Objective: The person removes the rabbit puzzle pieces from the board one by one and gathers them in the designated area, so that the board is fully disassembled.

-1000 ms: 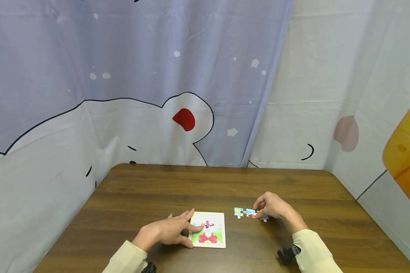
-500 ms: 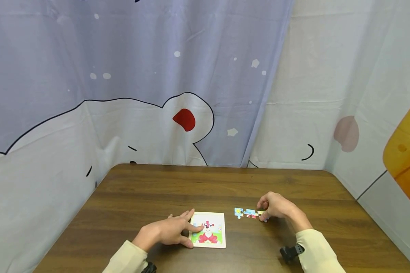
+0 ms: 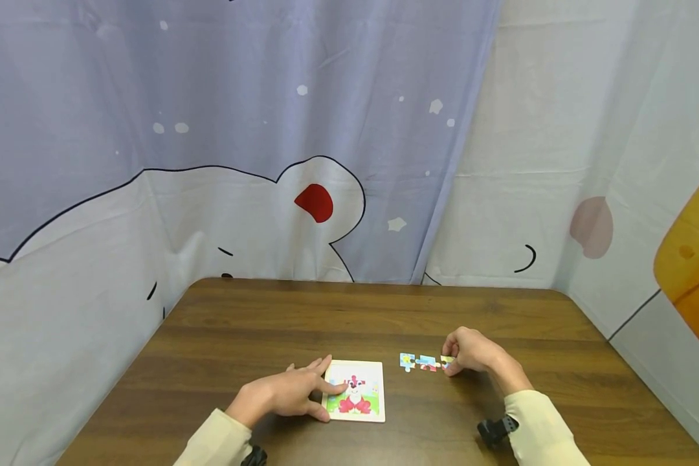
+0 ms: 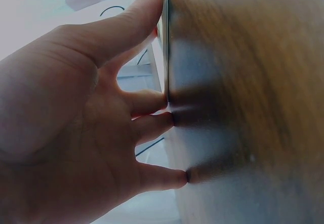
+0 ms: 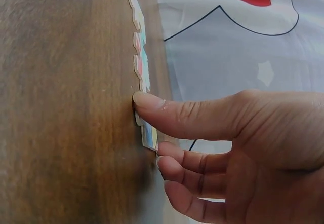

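My left hand (image 3: 291,393) lies spread at the left edge of a square puzzle board (image 3: 382,396), whose picture shows a pink-and-white cartoon animal. Its thumb and index finger touch the board, while other fingertips rest on the table in the left wrist view. To the right of the board, three jigsaw pieces lie in a row: a left piece (image 3: 406,361), a middle piece (image 3: 428,364) and a right-end piece (image 3: 446,361). My right hand (image 3: 474,351) pinches the right-end piece, thumb on the near side and fingers at the far edge, partly covering it.
The brown wooden table (image 3: 303,317) extends around both hands. Behind it hangs a printed curtain (image 3: 239,116) in grey-blue and white. Each wrist wears a black strapped device, such as the one on the right wrist (image 3: 497,430).
My right hand has shifted slightly right along the row, from near the middle piece to the right-end piece, uncovering more of the row. My left hand and the board have stayed put.
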`<state>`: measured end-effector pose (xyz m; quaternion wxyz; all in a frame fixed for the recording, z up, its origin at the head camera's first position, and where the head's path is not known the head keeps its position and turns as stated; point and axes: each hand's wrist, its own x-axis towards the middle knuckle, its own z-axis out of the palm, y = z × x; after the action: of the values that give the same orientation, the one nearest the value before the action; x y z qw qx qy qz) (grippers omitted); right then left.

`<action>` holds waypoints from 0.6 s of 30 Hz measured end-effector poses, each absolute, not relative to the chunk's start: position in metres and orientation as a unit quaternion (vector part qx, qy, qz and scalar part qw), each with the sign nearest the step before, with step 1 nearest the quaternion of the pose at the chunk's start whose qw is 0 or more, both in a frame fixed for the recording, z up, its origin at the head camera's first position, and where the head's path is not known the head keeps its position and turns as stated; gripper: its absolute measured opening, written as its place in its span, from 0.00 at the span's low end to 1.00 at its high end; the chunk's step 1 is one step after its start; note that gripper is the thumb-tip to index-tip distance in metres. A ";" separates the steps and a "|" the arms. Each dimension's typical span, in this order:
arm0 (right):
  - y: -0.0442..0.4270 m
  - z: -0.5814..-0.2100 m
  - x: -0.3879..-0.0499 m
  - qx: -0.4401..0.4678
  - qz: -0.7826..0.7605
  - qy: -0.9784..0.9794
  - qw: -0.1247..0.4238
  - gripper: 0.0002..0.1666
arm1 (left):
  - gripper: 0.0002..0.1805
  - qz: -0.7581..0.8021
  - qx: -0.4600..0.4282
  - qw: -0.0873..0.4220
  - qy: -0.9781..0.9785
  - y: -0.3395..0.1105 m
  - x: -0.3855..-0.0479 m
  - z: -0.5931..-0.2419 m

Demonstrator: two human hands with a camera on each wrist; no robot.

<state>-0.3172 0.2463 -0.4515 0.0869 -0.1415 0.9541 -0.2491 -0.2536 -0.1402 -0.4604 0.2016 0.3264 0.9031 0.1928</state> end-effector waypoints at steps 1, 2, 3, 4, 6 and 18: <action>0.246 -0.451 -0.317 -0.142 -0.250 0.954 0.088 0.18 | 0.34 0.193 0.326 0.202 0.903 -0.140 -0.254 -0.460; 0.246 -0.451 -0.318 -0.143 -0.251 0.953 0.089 0.18 | 0.34 0.193 0.326 0.202 0.903 -0.140 -0.254 -0.460; 0.246 -0.451 -0.318 -0.143 -0.253 0.953 0.089 0.18 | 0.34 0.193 0.326 0.202 0.903 -0.140 -0.254 -0.460; 0.245 -0.451 -0.318 -0.143 -0.253 0.953 0.089 0.18 | 0.34 0.193 0.325 0.203 0.903 -0.140 -0.254 -0.460; 0.245 -0.451 -0.318 -0.147 -0.251 0.953 0.086 0.18 | 0.34 0.193 0.325 0.204 0.903 -0.140 -0.254 -0.460; 0.243 -0.449 -0.313 -0.145 -0.254 0.953 0.082 0.20 | 0.34 0.198 0.323 0.211 0.901 -0.140 -0.254 -0.459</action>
<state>-0.3129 0.2429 -0.4487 0.0823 -0.1454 0.9527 -0.2539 -0.2541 -0.1402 -0.4591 0.2109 0.3230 0.9012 0.1976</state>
